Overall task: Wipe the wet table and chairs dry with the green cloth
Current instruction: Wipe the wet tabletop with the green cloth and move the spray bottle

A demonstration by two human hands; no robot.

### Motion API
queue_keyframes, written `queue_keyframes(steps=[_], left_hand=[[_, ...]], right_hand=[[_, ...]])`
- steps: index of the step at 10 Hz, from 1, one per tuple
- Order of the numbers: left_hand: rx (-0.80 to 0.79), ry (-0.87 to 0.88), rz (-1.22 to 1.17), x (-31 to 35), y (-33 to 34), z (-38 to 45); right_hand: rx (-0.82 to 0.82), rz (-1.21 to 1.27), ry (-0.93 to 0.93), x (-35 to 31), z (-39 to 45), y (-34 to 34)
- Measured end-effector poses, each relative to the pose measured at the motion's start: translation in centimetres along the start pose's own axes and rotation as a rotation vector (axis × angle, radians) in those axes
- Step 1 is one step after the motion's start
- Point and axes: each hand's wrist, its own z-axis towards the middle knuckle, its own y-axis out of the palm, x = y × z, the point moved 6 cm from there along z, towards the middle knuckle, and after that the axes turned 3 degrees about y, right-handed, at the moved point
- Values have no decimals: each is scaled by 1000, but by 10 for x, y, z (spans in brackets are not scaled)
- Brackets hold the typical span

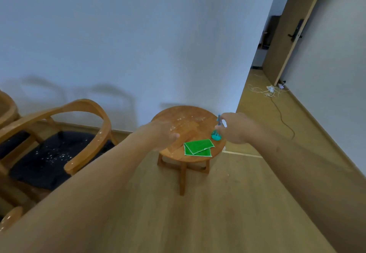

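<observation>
Teal object [216,136], perhaps spray bottle; white cables [265,91] by door [285,40].

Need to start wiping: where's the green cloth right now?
The green cloth lies folded on the near edge of the round table, between both hands, just left of the teal object.

The green cloth [198,147] is lying folded flat at the near edge of the small round wooden table [190,122], one corner slightly overhanging. The table top is glistening with water droplets across its middle. Left of it, a wooden armchair [59,141] with a dark seat cushion is sitting speckled with droplets.
</observation>
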Motion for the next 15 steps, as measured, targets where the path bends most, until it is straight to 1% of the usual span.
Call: queue_keyframes(steps=[1,2,3,4,5,6,7,8,9,10,12,13,14,15], left_hand=[[-39,17,22,-1,0,46],[-17,43,46,1,-3,92],[-6,52,38,2,-6,133],[-21,32,46,2,-11,168],[-58,-1,27,0,-8,200],[-115,-57,6,-7,12,225],[-204,-105,8,-16,40,246],[-243,-135,-62,-30,67,273],[-272,-150,-85,-50,97,303],[-355,-156,-52,-70,124,331],[-419,-219,-160,-117,161,395],[-484,-190,-187,-124,189,424],[-590,-95,-124,-118,224,439],[-647,-26,-65,-112,280,456]], right_hand=[[-55,-6,8,3,41,7],[-47,13,25,14,88,7],[-38,27,3,26,132,5],[-29,69,-21,40,172,2],[-64,79,-43,55,216,5],[-109,107,-43,66,260,19],[-157,112,-67,68,295,46],[-232,136,-81,69,323,81],[-315,141,-60,72,348,117],[-402,115,-18,79,369,151],[-543,94,64,80,422,208],[-570,130,111,79,446,238],[-680,124,133,82,449,280],[-740,79,120,96,445,330]])
